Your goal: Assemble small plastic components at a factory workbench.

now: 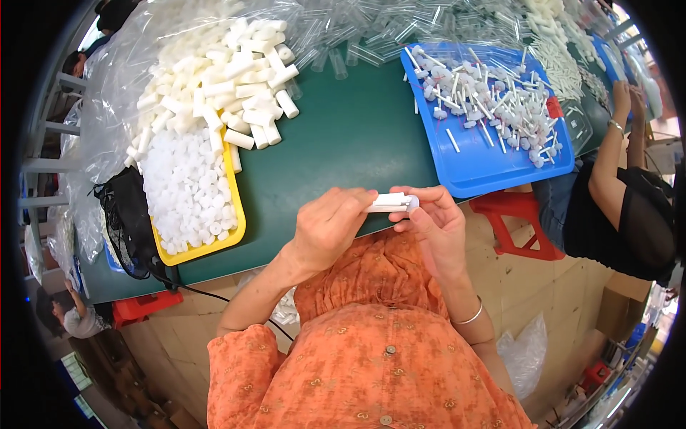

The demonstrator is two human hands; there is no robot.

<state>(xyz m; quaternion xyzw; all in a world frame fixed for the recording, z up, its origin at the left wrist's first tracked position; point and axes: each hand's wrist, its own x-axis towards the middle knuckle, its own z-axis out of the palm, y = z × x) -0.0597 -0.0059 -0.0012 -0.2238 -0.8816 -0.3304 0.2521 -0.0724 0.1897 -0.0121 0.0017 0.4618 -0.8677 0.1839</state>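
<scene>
Above the table's front edge, my two hands come together around a small white assembly. My left hand (327,223) has its fingers closed on the left end of a white foam cylinder (388,199). A thin white stick (389,209) lies along the cylinder's near side. At the right end, my right hand (437,222) pinches a small translucent cap (412,203) between thumb and fingers. Cap and stick look like the parts in the blue tray (457,175) at the right. Whether the stick is joined to the cap I cannot tell.
A pile of white foam cylinders (246,89) lies at the left, behind a yellow tray (239,207) of small white caps (189,189). Transparent tubes (343,36) spread along the back of the green table (350,136). A black mesh bag (123,214) hangs left; a co-worker (618,193) sits right near a red stool (511,222).
</scene>
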